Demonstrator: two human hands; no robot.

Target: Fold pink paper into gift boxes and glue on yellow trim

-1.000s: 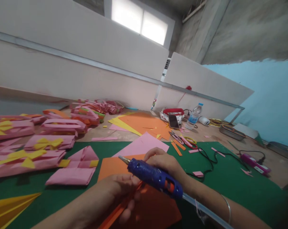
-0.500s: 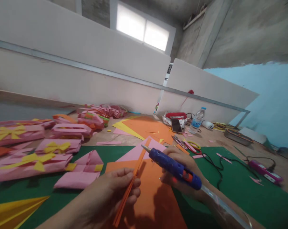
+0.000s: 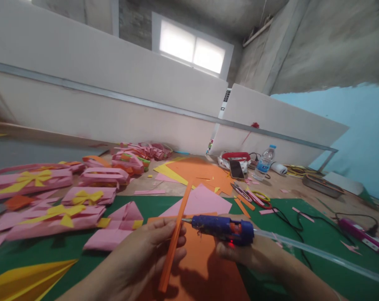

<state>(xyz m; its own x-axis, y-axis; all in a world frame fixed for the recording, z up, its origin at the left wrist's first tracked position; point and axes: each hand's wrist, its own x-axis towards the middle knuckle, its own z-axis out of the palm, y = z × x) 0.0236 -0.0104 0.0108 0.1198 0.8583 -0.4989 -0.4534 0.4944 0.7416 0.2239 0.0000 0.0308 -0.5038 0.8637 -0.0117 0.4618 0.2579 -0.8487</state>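
Observation:
Pinched in my left hand (image 3: 154, 246) is a narrow folded orange paper strip (image 3: 174, 242), tilted up and away from me. My right hand (image 3: 242, 253) grips a blue hot glue gun (image 3: 222, 228), its metal tip pointing left at the strip, close beside my left fingertips. Whether the tip touches the paper I cannot tell. A clear glue stick (image 3: 318, 248) runs out of the gun's back end to the right. Under both hands lies an orange paper sheet (image 3: 205, 267), with a pink sheet (image 3: 202, 200) beyond it.
Folded pink paper bags with yellow bows (image 3: 54, 215) crowd the left side of the green mat (image 3: 114, 205). Farther back are orange sheets (image 3: 189, 167), scissors (image 3: 260, 199), a phone (image 3: 236, 169) and a water bottle (image 3: 265, 162). A black cable (image 3: 298, 234) crosses the right side.
The glue gun has swung from slanting to nearly level, and its tip has come down beside my left fingers. The orange strip stands more upright. The view has shifted slightly.

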